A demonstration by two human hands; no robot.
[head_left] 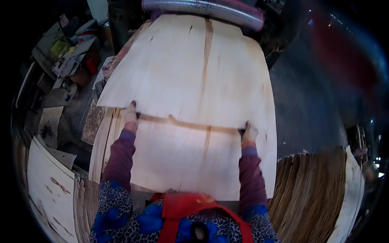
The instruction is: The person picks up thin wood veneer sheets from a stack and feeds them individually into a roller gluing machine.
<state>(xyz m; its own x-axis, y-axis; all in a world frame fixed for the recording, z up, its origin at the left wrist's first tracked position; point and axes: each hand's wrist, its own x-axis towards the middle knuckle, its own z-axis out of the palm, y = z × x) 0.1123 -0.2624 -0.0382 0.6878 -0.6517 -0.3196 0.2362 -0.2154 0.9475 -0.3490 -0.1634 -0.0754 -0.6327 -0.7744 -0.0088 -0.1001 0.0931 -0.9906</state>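
A thin, pale sheet of wood veneer (178, 69) stretches away from me, marked by a long brown streak and small dark flecks. My left hand (129, 114), in a light glove, pinches its near edge toward the left. Closed on the same edge toward the right is my right hand (249, 133), gloved too. Between the hands that edge is slightly raised and casts a shadow. Beneath it lies another veneer sheet (182, 162) with a similar streak, reaching almost to my body.
A shiny metallic roller (206, 10) crosses the far end of the sheets. Upright stacks of veneer stand at my lower right (312, 194) and lower left (52, 190). Boxes and clutter (79, 65) fill the far left. Dark floor (300, 101) shows at right.
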